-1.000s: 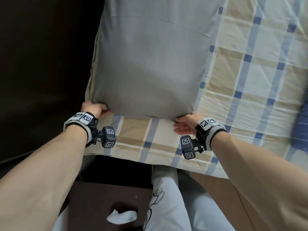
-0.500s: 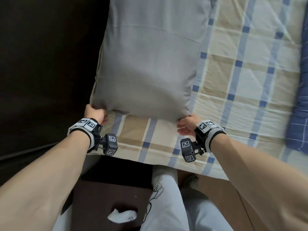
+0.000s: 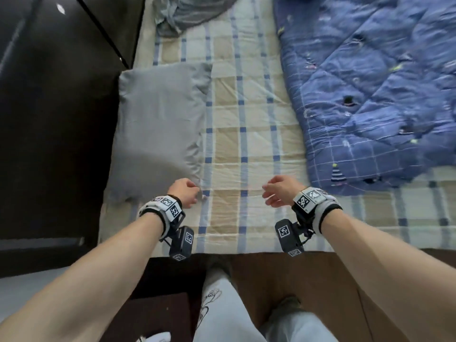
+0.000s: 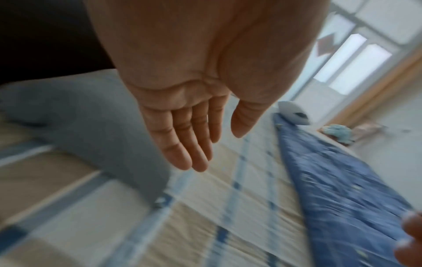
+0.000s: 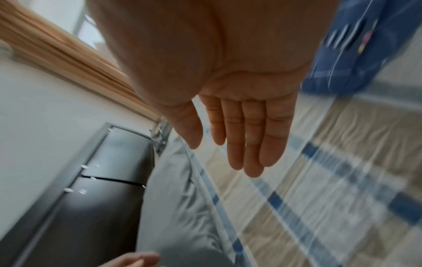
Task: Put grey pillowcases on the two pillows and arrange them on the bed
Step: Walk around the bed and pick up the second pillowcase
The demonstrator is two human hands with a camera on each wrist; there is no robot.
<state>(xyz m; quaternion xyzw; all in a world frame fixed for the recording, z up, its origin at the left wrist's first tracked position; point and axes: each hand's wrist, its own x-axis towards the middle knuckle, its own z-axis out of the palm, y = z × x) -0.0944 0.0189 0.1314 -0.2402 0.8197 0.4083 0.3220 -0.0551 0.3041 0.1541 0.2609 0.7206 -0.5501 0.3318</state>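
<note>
A pillow in a grey pillowcase (image 3: 158, 124) lies flat along the left side of the bed, against the dark headboard. It also shows in the left wrist view as a grey pillow (image 4: 95, 130) and in the right wrist view as the grey pillow (image 5: 178, 198). My left hand (image 3: 187, 193) hovers just off the pillow's near right corner, empty, its fingers (image 4: 189, 144) straight. My right hand (image 3: 276, 193) hangs over the checked sheet, empty, with its fingers (image 5: 251, 144) straight. More grey cloth (image 3: 182, 13) lies bunched at the far end of the bed.
The beige and blue checked sheet (image 3: 249, 144) covers the mattress. A blue quilt (image 3: 375, 90) is heaped on the right half. The dark headboard (image 3: 56, 114) runs along the left. My legs in light trousers (image 3: 222, 312) stand at the bed's near edge, over a brown floor.
Both hands have let go of the pillow's near edge and pulled back, now empty. The pillow lies further left against the headboard. The view has lifted and shows the quilt.
</note>
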